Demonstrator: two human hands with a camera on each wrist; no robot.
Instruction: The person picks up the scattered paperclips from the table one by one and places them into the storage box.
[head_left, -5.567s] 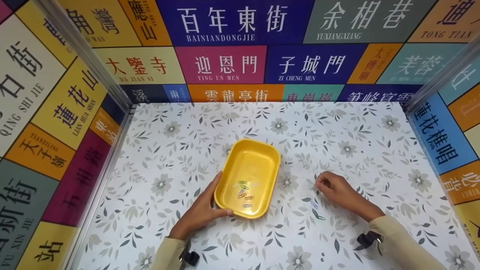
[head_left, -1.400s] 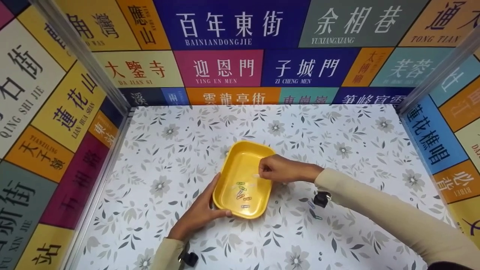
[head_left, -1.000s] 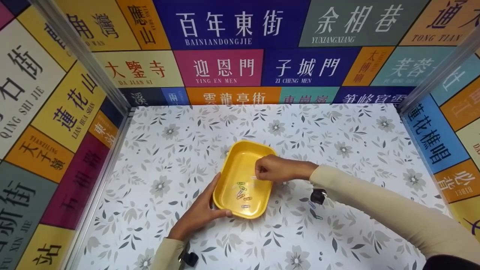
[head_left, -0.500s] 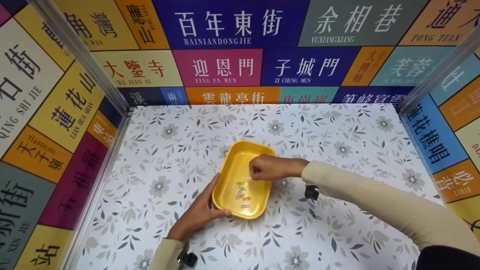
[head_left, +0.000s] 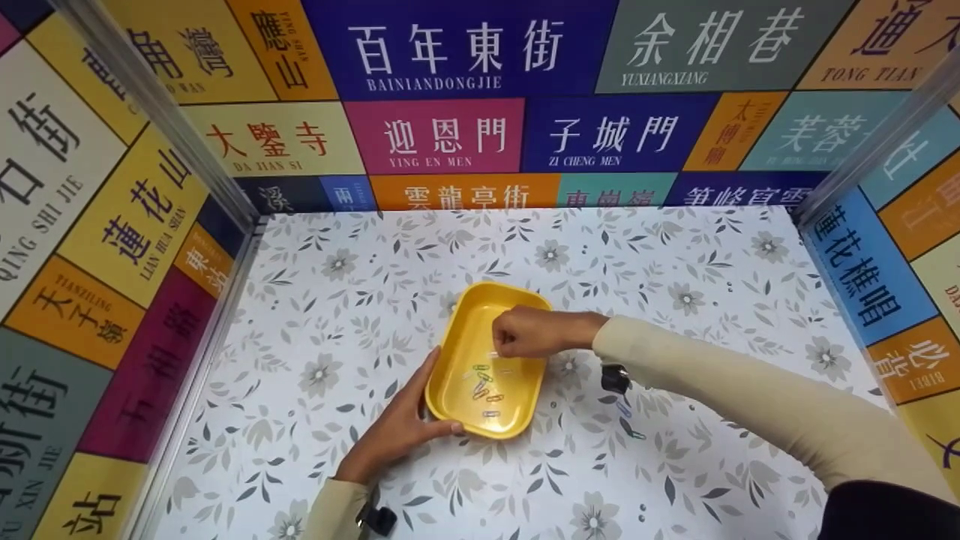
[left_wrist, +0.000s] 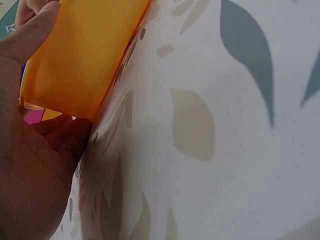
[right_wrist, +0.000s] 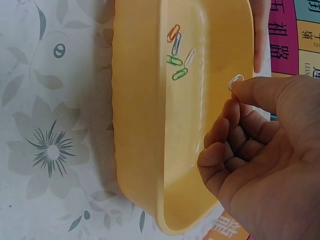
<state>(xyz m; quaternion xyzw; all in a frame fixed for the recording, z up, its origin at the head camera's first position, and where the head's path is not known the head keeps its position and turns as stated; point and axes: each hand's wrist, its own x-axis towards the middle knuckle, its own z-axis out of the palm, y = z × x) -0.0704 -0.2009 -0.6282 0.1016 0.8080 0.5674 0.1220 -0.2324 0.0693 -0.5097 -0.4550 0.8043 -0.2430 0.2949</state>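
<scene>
The right hand [head_left: 525, 334] pinches a white paper clip [right_wrist: 235, 81] over the yellow tray [head_left: 457, 390]; the left hand [head_left: 401, 427] grips the tray's rim at seven o'clock. This looks like the drop step; letting go needs only parted fingertips. Two loose clips [head_left: 630, 420] lie on the table [head_left: 675, 262] at four o'clock, with open room around.

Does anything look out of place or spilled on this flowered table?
Two loose paper clips lie on the floral tabletop, right of the yellow plastic tray, while the other clips sit inside it. The right hand pinches a white clip over the tray.
</scene>
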